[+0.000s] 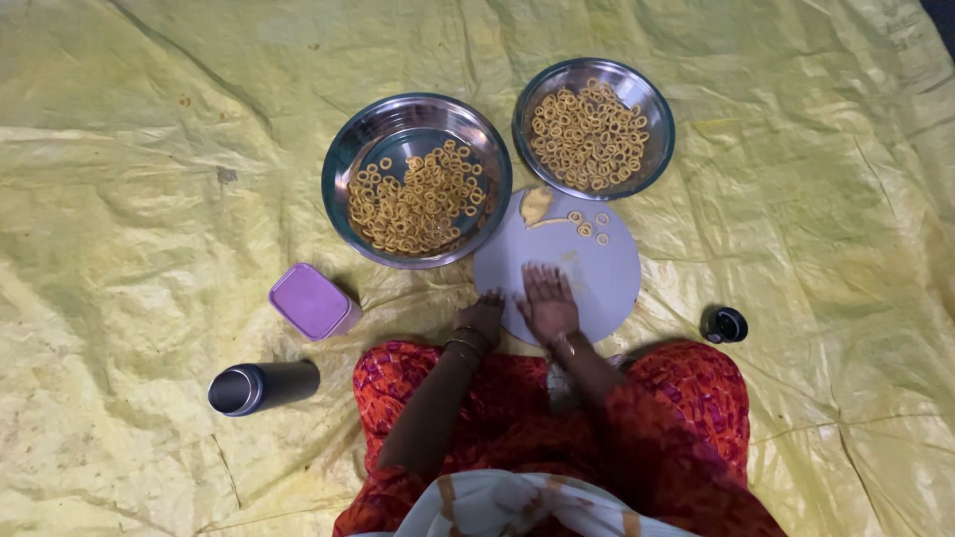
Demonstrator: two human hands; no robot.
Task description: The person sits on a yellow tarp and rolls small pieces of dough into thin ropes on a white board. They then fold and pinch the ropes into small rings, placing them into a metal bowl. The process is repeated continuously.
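Right hand: we see our right hand (547, 301) flat and spread, palm down on the round grey board (597, 273), grasping nothing we can make out; any dough under it is hidden.
Left hand: our left hand (483, 316) rests loosely curled at the board's near left edge, fingertips touching it, empty as far as we can tell.
Dough: a pale lump of dough (535, 205) lies at the board's far edge, beside a few shaped rings (587, 226).
Handling: we judge the dough soft, light and sticky, best pinched gently; the rings look fragile.
Around: two steel bowls, left bowl (343, 164) and right bowl (657, 159), both hold rings beyond the board.
Also near: purple box (312, 301), dark flask (261, 387), small black cap (724, 324), all on the yellow sheet (149, 199).
In the way: nothing stands between our hands and the dough.
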